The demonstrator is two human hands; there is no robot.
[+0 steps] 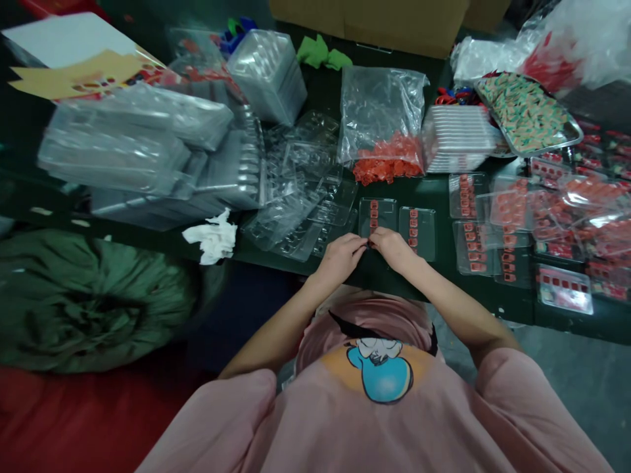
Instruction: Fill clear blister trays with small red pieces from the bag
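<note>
Clear tray (387,213) lies flat near the front edge of the dark green table (444,279), which is the largest thing around it. On the table's left stands a broad heap of stacked clear plastic (123,151), blurred in places. Straight beyond the tray lies a transparent bag (383,105), with a pile of orange-red pieces (389,161) at its near end; whether they sit inside it I cannot tell. The left hand (344,255) and the right hand (391,248) meet at the tray's near end and hide that part. On both, thumb and forefinger come close together at the tips; I cannot tell which of the 2 hands pinches the small thing between them. The tray's long axis runs from the front edge toward the far side, so 1 short end faces the bag. It is thin and see-through, with the green surface showing beneath. Just to its right, a second tray (426,230) points the same way. At least 3 squarish red pieces (373,214) with darker centres form a column along the first tray's length, left of its middle. Smallest is a dark piece (369,243) at the fingertips, too small to make out.
</note>
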